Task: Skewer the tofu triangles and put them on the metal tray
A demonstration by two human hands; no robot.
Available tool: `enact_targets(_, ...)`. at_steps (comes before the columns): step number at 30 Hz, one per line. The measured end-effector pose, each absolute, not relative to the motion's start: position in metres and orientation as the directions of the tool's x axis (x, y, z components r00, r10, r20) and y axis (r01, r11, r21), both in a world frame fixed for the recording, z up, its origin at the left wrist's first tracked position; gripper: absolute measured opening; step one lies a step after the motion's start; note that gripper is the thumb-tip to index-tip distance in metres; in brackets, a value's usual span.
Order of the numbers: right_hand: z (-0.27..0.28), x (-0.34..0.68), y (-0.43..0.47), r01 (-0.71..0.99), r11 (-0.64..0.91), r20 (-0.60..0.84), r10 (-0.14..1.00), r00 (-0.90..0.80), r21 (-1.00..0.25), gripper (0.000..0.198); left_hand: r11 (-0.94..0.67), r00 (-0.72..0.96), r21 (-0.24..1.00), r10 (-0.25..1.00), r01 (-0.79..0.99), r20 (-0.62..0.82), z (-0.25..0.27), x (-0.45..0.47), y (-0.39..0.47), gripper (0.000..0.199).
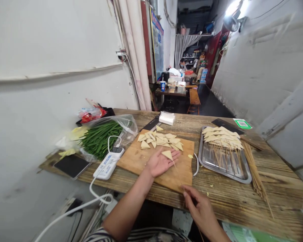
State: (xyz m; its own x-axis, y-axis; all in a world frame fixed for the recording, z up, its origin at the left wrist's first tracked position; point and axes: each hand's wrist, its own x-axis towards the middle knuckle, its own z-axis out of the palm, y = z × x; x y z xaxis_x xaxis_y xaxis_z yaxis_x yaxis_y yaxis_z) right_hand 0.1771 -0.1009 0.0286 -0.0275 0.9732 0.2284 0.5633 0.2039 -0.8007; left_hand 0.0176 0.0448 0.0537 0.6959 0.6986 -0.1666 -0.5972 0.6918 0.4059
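Observation:
My left hand [160,163] is palm up over the wooden cutting board [135,158], its fingers stretched out flat. On its fingers lies one pale triangular slice [167,155] that looks like tofu. A thin bamboo skewer [178,172] runs from the slice's corner down to my right hand [198,205], which pinches it between thumb and fingers at the board's front edge. Whether the tip has entered the slice is too small to tell. Behind my left hand, a pile of similar triangular slices [160,138] covers the back of the board.
At right, a metal tray [204,158] bears skewered slices [223,137], with loose skewers [255,168] beside it. Left of the board are a white power strip [108,164] with a cable, bagged green chives [99,136] and a dark phone [72,165]. A white box [167,118] stands behind.

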Motion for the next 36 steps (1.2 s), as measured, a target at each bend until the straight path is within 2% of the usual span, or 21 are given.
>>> enact_targets(4,0.024,0.175,-0.096,0.603,0.265,0.281,0.957,-0.07,-0.753,0.03,0.676,0.659,0.443,0.719,-0.589,-0.221,0.048,0.021,0.045,0.047)
enact_targets(9,0.023,0.172,-0.1,0.625,0.282,0.296,0.951,-0.086,-0.727,0.03,0.62,0.609,0.524,0.761,-0.584,-0.223,0.053,0.021,0.043,0.047)
enact_targets(15,0.027,0.17,-0.107,0.635,0.285,0.327,0.943,-0.053,-0.718,0.031,0.474,0.443,0.589,0.872,-0.654,-0.21,0.053,0.024,0.04,0.016)
enact_targets(22,0.021,0.176,-0.109,0.683,0.305,0.39,0.92,-0.033,-0.664,0.03,0.464,0.312,0.555,0.883,-0.69,-0.351,0.048,0.024,0.04,0.01)
enact_targets(27,0.02,0.177,-0.109,0.693,0.281,0.353,0.935,-0.041,-0.664,0.031,0.448,0.286,0.556,0.889,-0.7,-0.357,0.048,0.024,0.039,0.01)
enact_targets(36,0.02,0.175,-0.107,0.68,0.3,0.383,0.923,-0.031,-0.669,0.031,0.431,0.271,0.542,0.896,-0.722,-0.352,0.05,0.026,0.036,0.006)
